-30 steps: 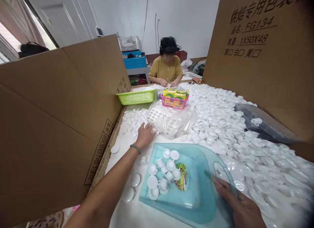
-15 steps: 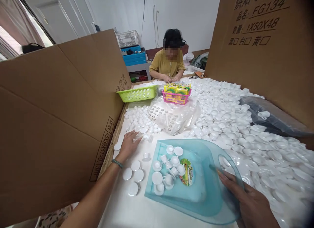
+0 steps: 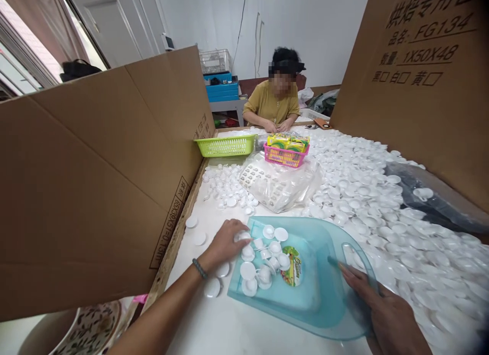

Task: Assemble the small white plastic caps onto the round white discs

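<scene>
A clear teal plastic dustpan [image 3: 313,294] lies on the white table and holds several small white toy cups and saucers [image 3: 263,266]. My left hand [image 3: 225,243] rests at the dustpan's left edge, fingers curled over a white piece there; what it grips is too small to name. Two white discs [image 3: 214,286] lie just below that hand. My right hand [image 3: 382,314] grips the dustpan by its handle loop at the lower right.
A large heap of white plastic pieces [image 3: 382,207] covers the table's right side. A clear bag [image 3: 278,184], a pink basket [image 3: 286,154] and a green basket [image 3: 225,145] sit further back. Cardboard walls [image 3: 95,182] stand left and right. Another person [image 3: 277,98] sits at the far end.
My left hand drew back from the pile of white pieces near the bag to the dustpan's left edge. The right hand stays on the handle.
</scene>
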Demonstrator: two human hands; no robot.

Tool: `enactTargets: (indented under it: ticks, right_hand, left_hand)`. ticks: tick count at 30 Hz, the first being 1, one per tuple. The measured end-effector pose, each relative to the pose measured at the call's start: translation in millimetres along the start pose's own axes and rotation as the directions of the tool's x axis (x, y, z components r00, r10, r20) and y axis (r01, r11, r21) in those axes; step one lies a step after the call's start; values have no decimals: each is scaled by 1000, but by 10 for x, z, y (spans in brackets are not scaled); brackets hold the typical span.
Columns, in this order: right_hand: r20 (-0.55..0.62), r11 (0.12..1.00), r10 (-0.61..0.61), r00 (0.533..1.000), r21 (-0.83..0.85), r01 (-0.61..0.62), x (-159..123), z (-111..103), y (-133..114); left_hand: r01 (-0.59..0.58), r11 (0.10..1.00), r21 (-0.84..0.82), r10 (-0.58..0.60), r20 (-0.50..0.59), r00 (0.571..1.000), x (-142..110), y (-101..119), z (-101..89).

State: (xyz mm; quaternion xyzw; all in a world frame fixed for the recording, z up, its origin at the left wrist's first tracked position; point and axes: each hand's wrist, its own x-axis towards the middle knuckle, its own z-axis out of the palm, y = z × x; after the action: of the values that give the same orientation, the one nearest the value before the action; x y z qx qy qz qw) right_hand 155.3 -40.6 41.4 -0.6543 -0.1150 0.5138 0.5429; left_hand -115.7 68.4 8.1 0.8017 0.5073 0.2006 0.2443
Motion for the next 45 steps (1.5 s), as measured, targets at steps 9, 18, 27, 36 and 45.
enactTargets:
  ticks: [9,18,27,36,45]
  right_hand:
    - [6,998,53,999,45,-53,-4,-2,25]
    - [19,998,41,999,38,-42,33,-44,78]
    - [10,1000,-5,1000,15,5,68,-30,93]
    - [73,1000,-31,997,4,31,101,-109,155]
    - [85,999,-45,995,-1,46,76,-30,110]
  left_hand:
    - [44,998,53,-30,-237,971,-40,79,-11]
    - [127,914,384,-41,-223,974,465,-474,-197]
    - [112,953,280,-40,-248,968,110,-154,-102]
    - [332,911,246,-247,-319,915,405,-437,-293]
    - [193,960,-204,-227,-159,961,17,104,193]
